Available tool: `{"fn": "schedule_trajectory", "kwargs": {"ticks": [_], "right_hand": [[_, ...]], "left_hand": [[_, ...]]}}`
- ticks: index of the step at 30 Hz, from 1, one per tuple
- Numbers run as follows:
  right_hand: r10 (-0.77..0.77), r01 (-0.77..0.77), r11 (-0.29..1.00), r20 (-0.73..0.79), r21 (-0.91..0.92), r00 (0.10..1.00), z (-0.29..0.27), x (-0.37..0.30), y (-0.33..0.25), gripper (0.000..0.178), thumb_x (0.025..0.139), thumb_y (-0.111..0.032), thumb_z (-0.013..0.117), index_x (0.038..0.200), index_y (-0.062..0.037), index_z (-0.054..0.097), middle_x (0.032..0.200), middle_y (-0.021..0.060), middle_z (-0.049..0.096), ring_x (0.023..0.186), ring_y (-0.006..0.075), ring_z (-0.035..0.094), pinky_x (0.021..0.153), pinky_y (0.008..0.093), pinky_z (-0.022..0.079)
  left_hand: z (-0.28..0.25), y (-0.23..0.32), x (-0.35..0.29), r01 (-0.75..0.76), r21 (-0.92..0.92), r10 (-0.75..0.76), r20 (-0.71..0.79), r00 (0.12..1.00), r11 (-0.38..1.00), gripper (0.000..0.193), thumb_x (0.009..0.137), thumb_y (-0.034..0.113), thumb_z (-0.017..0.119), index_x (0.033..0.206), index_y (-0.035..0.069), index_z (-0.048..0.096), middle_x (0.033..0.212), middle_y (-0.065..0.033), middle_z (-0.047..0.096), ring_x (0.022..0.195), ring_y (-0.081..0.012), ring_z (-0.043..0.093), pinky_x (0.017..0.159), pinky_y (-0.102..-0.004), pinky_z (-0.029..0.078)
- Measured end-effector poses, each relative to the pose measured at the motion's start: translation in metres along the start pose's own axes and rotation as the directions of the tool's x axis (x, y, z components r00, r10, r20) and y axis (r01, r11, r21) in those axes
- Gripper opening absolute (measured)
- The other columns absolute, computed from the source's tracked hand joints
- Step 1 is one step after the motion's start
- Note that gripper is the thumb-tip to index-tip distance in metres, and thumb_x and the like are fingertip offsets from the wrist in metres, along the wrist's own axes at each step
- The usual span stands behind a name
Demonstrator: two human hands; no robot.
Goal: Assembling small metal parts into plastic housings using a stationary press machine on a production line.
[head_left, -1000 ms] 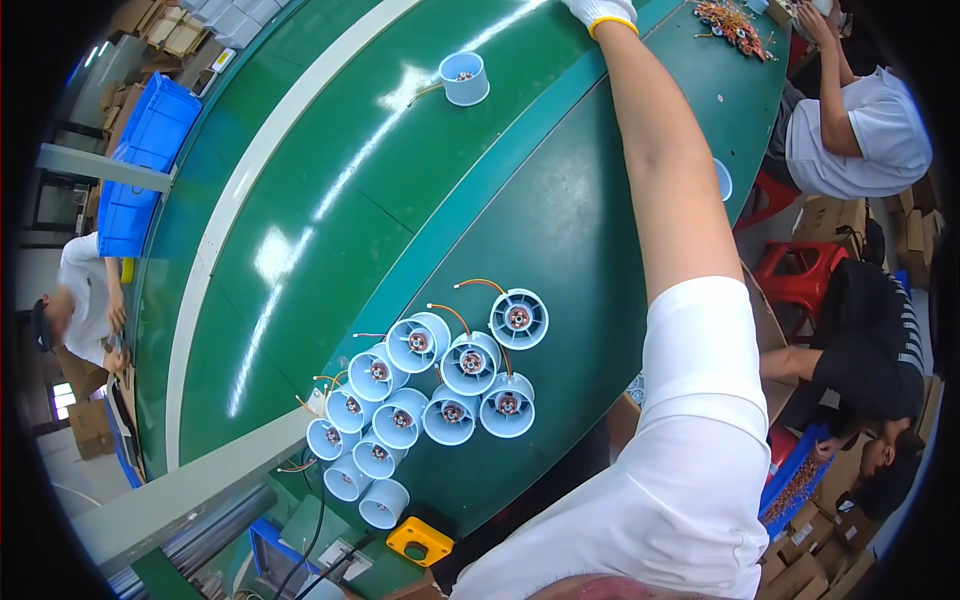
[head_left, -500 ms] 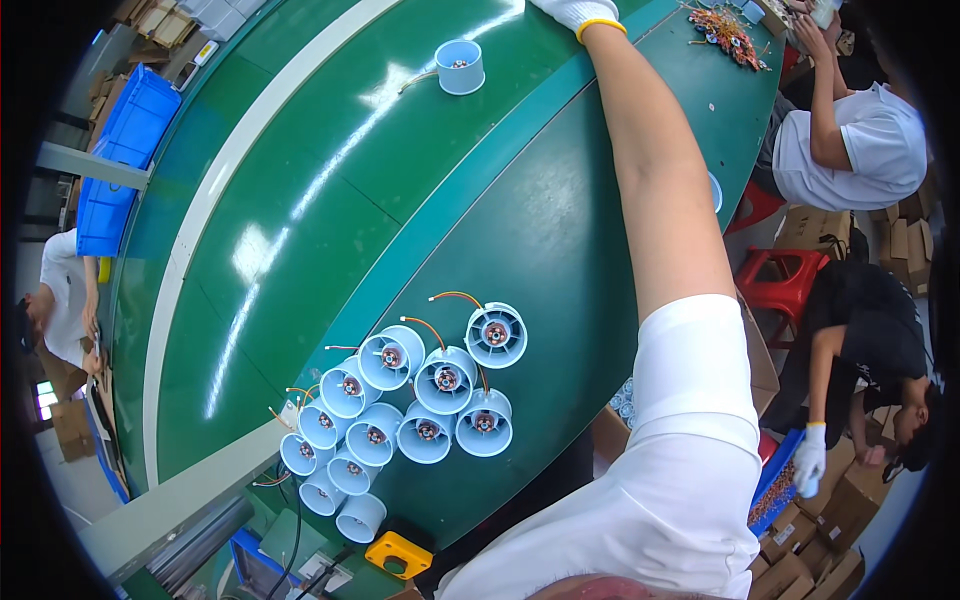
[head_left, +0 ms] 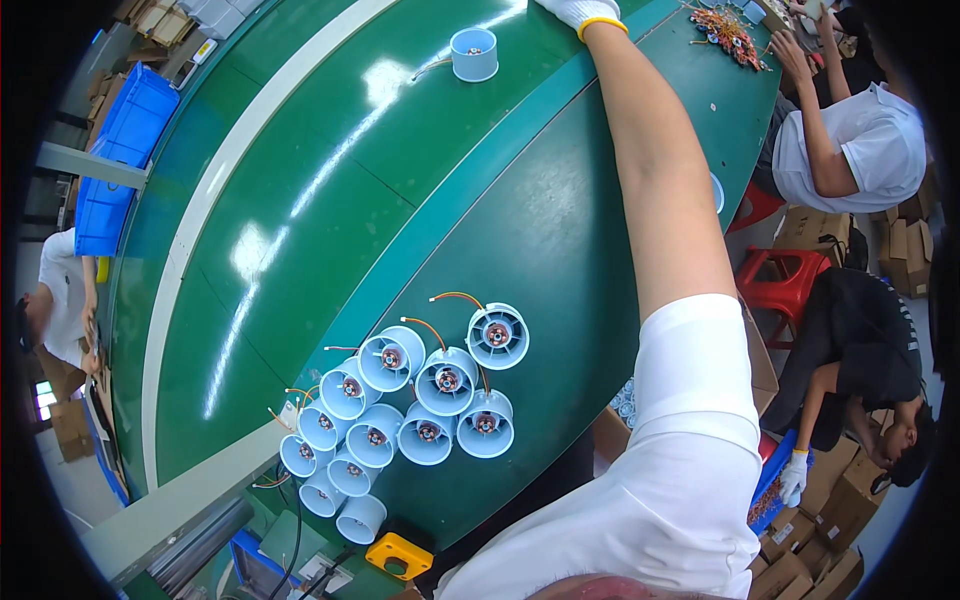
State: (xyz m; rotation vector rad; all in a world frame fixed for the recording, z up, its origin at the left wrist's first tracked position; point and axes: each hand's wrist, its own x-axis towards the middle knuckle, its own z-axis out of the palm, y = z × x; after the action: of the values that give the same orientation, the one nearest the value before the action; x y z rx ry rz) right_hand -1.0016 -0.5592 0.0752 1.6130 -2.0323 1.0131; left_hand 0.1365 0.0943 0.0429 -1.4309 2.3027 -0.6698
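Note:
At the top edge my right hand (head_left: pixel 582 10), in a white knit glove with a yellow cuff, reaches over the far end of the green belt. The frame cuts off its fingers, so its grip is hidden. Nearest to it, on the belt, stands a light-blue round fan housing (head_left: pixel 474 60) with a short wire trailing left. Several more such housings (head_left: pixel 447 382) are grouped on the dark green table, most showing a copper-coloured motor inside and thin wires with small white plugs. My left hand is out of view.
A yellow switch box (head_left: pixel 399 556) sits by the table's near end. A pale metal post (head_left: pixel 190 500) crosses the lower left. Blue crates (head_left: pixel 125 150) stand across the belt. Wire bundles (head_left: pixel 728 38) lie at the table's far end. Co-workers sit on the right, near red stools (head_left: pixel 785 285).
The lone fan housing has shifted up and right along with the belt's seam. My right arm has barely moved. At right, a co-worker's gloved hand has lowered toward a blue bin.

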Motion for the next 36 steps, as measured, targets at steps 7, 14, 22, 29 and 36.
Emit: {"fn": "schedule_trajectory", "kwargs": {"ticks": [7, 14, 22, 29, 36], "right_hand": [[0.125, -0.125, 0.983, 0.014, 0.134, 0.992, -0.020, -0.017, -0.035, 0.053, 0.095, -0.044, 0.076, 0.133, -0.0071, 0.069, 0.112, 0.0207, 0.079, 0.106, 0.0440, 0.075, 0.095, 0.0506, 0.059], [0.129, -0.119, 0.987, -0.085, 0.111, 0.988, -0.048, -0.019, -0.045, 0.062, 0.091, -0.043, 0.083, 0.138, -0.0061, 0.066, 0.114, 0.0190, 0.079, 0.109, 0.0390, 0.075, 0.097, 0.0501, 0.060], [0.634, -0.590, 0.629, 0.107, 0.506, 0.766, -0.082, -0.109, -0.137, 0.065, 0.099, -0.051, 0.068, 0.145, -0.0060, 0.065, 0.148, 0.0250, 0.065, 0.141, 0.0418, 0.058, 0.121, 0.0465, 0.044], [0.332, -0.342, 0.607, 0.162, 0.717, 0.929, -0.228, -0.263, -0.295, 0.047, 0.104, -0.039, 0.067, 0.138, -0.0067, 0.074, 0.134, 0.0171, 0.076, 0.124, 0.0309, 0.072, 0.111, 0.0400, 0.054], [-0.343, 0.128, 0.611, 0.116, 0.781, 0.932, -0.339, -0.457, -0.460, 0.038, 0.094, -0.017, 0.078, 0.127, 0.0010, 0.073, 0.129, 0.0189, 0.074, 0.120, 0.0383, 0.071, 0.107, 0.0453, 0.056]], "left_hand": [[-0.005, -0.004, 0.011, 0.065, -0.114, -0.070, -0.042, 0.997, 0.991, 0.026, 0.101, 0.016, 0.066, 0.110, -0.008, 0.070, 0.104, -0.0273, 0.070, 0.090, -0.0492, 0.067, 0.076, -0.0597, 0.055], [-0.061, 0.006, 0.079, 0.292, -0.367, -0.314, 0.001, 0.950, 0.883, 0.034, 0.107, 0.022, 0.059, 0.102, -0.010, 0.067, 0.098, -0.0311, 0.066, 0.089, -0.0521, 0.062, 0.077, -0.0606, 0.050], [-0.129, 0.058, 0.197, 0.418, -0.724, -0.477, 0.139, 0.868, 0.549, 0.053, 0.118, 0.031, 0.040, 0.095, -0.014, 0.058, 0.097, -0.0391, 0.059, 0.094, -0.0586, 0.055, 0.085, -0.0616, 0.042], [-0.083, 0.034, 0.168, 0.510, -0.681, -0.617, 0.109, 0.780, 0.525, 0.045, 0.115, 0.033, 0.052, 0.103, -0.004, 0.075, 0.095, -0.0271, 0.072, 0.089, -0.0480, 0.068, 0.077, -0.0561, 0.051], [-0.142, 0.052, 0.199, 0.329, -0.746, -0.497, -0.004, 0.867, 0.579, 0.042, 0.112, 0.038, 0.053, 0.104, 0.003, 0.074, 0.107, -0.0205, 0.074, 0.104, -0.0454, 0.067, 0.090, -0.0561, 0.052]]}}
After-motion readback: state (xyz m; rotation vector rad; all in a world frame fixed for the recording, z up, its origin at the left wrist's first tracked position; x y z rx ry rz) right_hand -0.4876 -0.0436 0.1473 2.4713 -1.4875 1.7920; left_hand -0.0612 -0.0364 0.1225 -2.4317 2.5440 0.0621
